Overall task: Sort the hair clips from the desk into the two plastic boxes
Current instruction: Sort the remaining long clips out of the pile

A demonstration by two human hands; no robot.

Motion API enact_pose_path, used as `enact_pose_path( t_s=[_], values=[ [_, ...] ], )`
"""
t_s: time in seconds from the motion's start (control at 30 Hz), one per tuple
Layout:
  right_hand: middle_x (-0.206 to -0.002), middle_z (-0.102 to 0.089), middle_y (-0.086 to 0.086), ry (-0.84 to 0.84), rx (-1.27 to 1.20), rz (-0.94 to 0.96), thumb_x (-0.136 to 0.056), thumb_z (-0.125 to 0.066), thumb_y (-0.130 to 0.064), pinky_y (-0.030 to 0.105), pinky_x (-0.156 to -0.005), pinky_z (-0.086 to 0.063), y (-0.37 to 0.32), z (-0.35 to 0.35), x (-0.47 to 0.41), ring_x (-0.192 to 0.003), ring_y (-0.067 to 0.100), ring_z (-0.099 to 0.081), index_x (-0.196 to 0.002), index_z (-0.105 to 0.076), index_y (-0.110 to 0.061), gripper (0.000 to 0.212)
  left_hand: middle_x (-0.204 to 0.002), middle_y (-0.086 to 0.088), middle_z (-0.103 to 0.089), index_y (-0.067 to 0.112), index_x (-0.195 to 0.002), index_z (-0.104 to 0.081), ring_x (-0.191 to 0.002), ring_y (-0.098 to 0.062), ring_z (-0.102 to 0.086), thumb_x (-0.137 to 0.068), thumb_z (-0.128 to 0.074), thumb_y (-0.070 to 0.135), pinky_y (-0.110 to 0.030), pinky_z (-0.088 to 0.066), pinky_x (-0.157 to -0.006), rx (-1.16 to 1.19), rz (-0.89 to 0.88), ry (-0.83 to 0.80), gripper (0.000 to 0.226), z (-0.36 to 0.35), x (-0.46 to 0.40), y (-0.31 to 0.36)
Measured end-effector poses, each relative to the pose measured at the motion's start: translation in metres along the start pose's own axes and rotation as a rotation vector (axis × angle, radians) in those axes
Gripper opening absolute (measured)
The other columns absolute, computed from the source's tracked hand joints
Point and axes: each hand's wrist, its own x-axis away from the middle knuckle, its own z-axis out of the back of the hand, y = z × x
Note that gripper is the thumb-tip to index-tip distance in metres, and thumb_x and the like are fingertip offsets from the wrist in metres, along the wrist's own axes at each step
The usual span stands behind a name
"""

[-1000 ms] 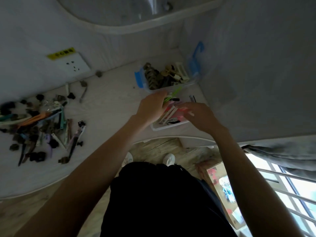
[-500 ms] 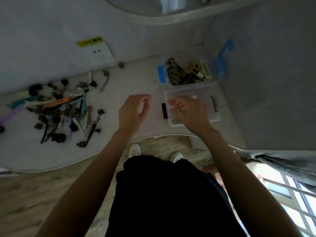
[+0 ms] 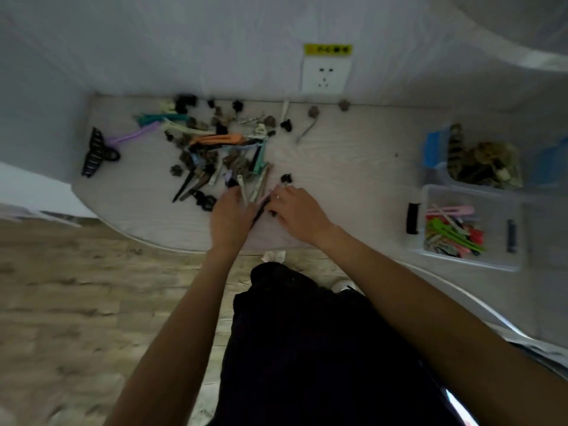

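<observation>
Hair clips point(image 3: 215, 146) lie heaped on the pale surface point(image 3: 338, 167), a black claw clip point(image 3: 95, 152) at the far left. Both hands meet at the heap's near edge: left hand point(image 3: 229, 210) and right hand point(image 3: 296, 207) have fingers curled on slim clips, though blur hides the exact grip. Far right, the rear box point(image 3: 436, 167) holds mottled clips, the front box point(image 3: 430, 253) bright ones.

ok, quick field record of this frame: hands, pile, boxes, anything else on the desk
left hand: at near edge of pile, fingers on clips
right hand: beside left, fingers on a pink clip; grip unclear
clip pile: mixed, unsorted, on desk
far box: blue latches, brown patterned claw clips
near box: black latches, bright flat clips
black claw clip: apart, far left
wall socket: above desk
</observation>
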Motion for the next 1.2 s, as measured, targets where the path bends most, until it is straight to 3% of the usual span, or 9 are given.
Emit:
enact_pose_path(
  t_s=[0.1,0.2,0.37,0.53,0.7,0.87,0.93,1.0,1.2],
  values=[
    [-0.098,-0.065,0.016,0.033,0.11,-0.046,-0.08,-0.044,-0.01,0.036,-0.067,-0.049,0.003,-0.003,-0.01,-0.084,0.035,-0.062,-0.093,-0.065,-0.01,0.024,-0.117,-0.009,-0.06,0.012,-0.123,-0.048,-0.109,-0.027,-0.056,-0.09,-0.052,0.045,-0.037,-0.047,-0.087,-0.09,-0.091,-0.018,0.047,-0.006,-0.019,0.005],
    [-0.087,-0.064,0.013,0.075,0.163,-0.126,-0.078,-0.035,-0.018,0.032,-0.063,-0.047,0.014,-0.003,-0.009,-0.077,0.032,-0.06,-0.09,-0.064,-0.01,0.032,-0.114,-0.011,-0.058,0.013,-0.123,-0.047,-0.106,-0.029,-0.054,-0.09,-0.054,0.039,-0.039,-0.047,-0.087,-0.118,-0.179,-0.068,0.043,-0.011,-0.033,0.006],
    [-0.091,-0.061,0.02,0.119,0.189,-0.404,-0.077,-0.057,-0.005,0.042,-0.069,-0.043,0.04,0.013,-0.007,-0.081,0.038,-0.056,-0.09,-0.064,-0.004,0.014,-0.108,-0.007,-0.06,0.016,-0.11,-0.056,-0.101,-0.028,-0.056,-0.085,-0.06,0.019,-0.04,-0.048,-0.085,-0.032,-0.252,-0.127,0.025,-0.013,-0.043,0.012],
    [-0.098,-0.06,0.017,0.092,0.27,-0.53,-0.077,-0.056,-0.01,0.042,-0.079,-0.037,0.058,0.025,-0.002,-0.094,0.036,-0.051,-0.092,-0.063,-0.006,0.017,-0.105,-0.008,-0.062,0.013,-0.101,-0.062,-0.09,-0.024,-0.06,-0.087,-0.061,0.023,-0.031,-0.044,-0.076,-0.024,-0.29,-0.15,0.017,-0.007,-0.047,0.015],
    [-0.093,-0.063,0.015,0.107,0.283,-0.464,-0.078,-0.054,-0.011,0.04,-0.078,-0.037,0.055,0.024,-0.011,-0.091,0.034,-0.053,-0.088,-0.064,-0.009,0.014,-0.095,-0.011,-0.068,0.009,-0.101,-0.063,-0.087,-0.025,-0.062,-0.089,-0.059,0.024,-0.029,-0.042,-0.07,0.031,-0.306,-0.138,0.02,0.0,-0.047,0.018],
    [-0.075,-0.066,0.008,0.325,0.195,-0.215,-0.085,-0.044,-0.015,0.036,-0.095,-0.034,0.039,0.027,-0.03,-0.077,0.028,-0.061,-0.088,-0.059,-0.01,0.016,-0.106,-0.017,-0.067,0.007,-0.12,-0.056,-0.095,-0.032,-0.061,-0.093,-0.049,0.012,-0.039,-0.048,-0.079,-0.043,-0.333,-0.114,0.028,0.01,-0.044,0.013],
    [-0.072,-0.065,0.011,0.254,0.153,-0.132,-0.086,-0.049,-0.009,0.037,-0.086,-0.041,0.033,0.028,-0.039,-0.069,0.03,-0.06,-0.095,-0.059,-0.008,0.013,-0.105,-0.017,-0.067,0.007,-0.121,-0.056,-0.094,-0.033,-0.062,-0.092,-0.049,0.011,-0.039,-0.048,-0.078,-0.054,-0.345,-0.065,0.03,0.012,-0.04,0.005],
    [-0.083,-0.063,0.019,0.126,0.109,-0.067,-0.085,-0.053,-0.004,0.035,-0.07,-0.039,0.03,0.029,-0.048,-0.074,0.034,-0.056,-0.104,-0.059,-0.003,0.02,-0.11,-0.018,-0.065,0.004,-0.121,-0.056,-0.097,-0.034,-0.06,-0.093,-0.046,0.01,-0.038,-0.047,-0.079,-0.069,-0.33,-0.028,0.03,0.013,-0.033,-0.001],
    [-0.108,-0.053,0.025,-0.155,0.155,0.015,-0.084,-0.057,-0.008,0.041,-0.073,-0.038,0.026,0.022,-0.064,-0.094,0.038,-0.051,-0.115,-0.053,0.0,0.032,-0.102,-0.025,-0.056,-0.004,-0.106,-0.052,-0.091,-0.038,-0.057,-0.093,-0.042,0.017,-0.046,-0.046,-0.075,-0.198,-0.306,-0.009,0.027,0.0,-0.014,-0.006]
  ],
)
